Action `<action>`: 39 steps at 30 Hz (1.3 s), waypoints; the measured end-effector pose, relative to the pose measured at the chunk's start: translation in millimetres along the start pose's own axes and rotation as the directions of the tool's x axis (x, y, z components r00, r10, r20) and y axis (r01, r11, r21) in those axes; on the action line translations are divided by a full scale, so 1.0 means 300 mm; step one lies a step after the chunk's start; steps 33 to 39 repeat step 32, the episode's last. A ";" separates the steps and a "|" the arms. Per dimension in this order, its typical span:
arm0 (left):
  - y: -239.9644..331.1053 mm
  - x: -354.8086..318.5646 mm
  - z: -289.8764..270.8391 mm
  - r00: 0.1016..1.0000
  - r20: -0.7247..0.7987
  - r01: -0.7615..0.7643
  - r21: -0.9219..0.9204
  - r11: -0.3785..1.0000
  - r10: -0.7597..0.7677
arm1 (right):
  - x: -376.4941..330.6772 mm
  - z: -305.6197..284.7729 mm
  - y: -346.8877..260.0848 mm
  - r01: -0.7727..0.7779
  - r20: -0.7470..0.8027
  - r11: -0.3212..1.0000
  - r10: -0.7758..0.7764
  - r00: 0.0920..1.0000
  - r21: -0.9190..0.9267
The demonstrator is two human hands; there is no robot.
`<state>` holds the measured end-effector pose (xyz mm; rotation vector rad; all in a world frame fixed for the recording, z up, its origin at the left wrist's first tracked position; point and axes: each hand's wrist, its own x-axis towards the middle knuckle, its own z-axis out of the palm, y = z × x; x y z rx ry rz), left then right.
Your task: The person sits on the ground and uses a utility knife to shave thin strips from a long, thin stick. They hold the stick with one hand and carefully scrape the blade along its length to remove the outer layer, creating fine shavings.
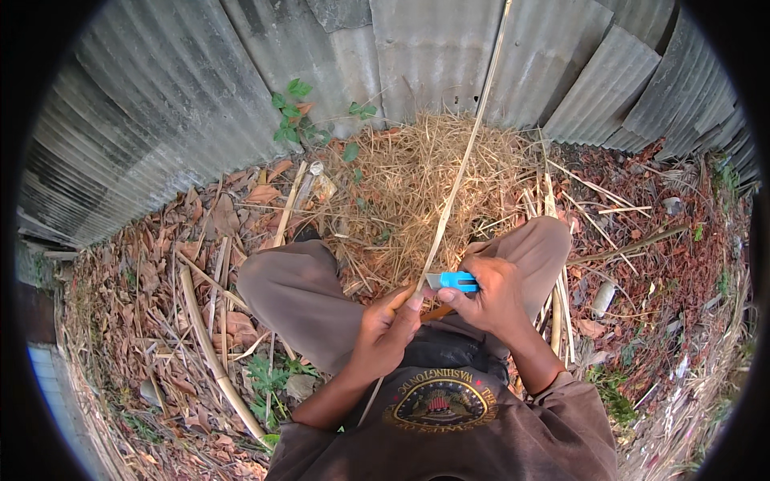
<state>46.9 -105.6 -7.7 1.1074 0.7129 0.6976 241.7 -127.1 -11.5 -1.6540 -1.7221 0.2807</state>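
A long, thin, pale strip that looks like split bamboo [461, 172] runs from beside my body up past the top of the view. My left hand [387, 333] is closed around its lower part, thumb and fingers pinching it. In my right hand [497, 298] is a utility knife with a bright blue handle [459, 280], gripped with the thumb alongside. Its short grey blade [434, 280] meets the strip just above my left fingertips. An orange-brown piece [435, 313] shows between my hands; what it is I cannot tell.
A heap of pale shavings [425, 184] lies before my crossed legs [301, 293]. Corrugated metal sheets [433, 60] form a fence behind it. A thick bamboo pole [208, 349] lies at left, more strips [555, 313] at right, among dry leaves. A whitish cylinder [603, 298] lies farther right.
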 end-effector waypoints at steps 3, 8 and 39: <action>0.006 -0.018 0.000 1.000 -0.017 0.009 -0.003 1.000 -0.009 | -0.009 0.028 0.004 0.098 -0.008 0.985 -0.100 0.995 -0.144; 0.007 -0.031 -0.004 0.999 -0.043 0.018 0.039 0.999 -0.016 | 0.016 0.027 0.023 0.172 -0.039 0.950 -0.189 0.981 -0.262; -0.028 0.021 0.009 0.995 -0.075 -0.054 0.179 0.982 0.068 | 0.166 0.073 0.260 -0.299 0.326 0.881 0.179 0.928 0.366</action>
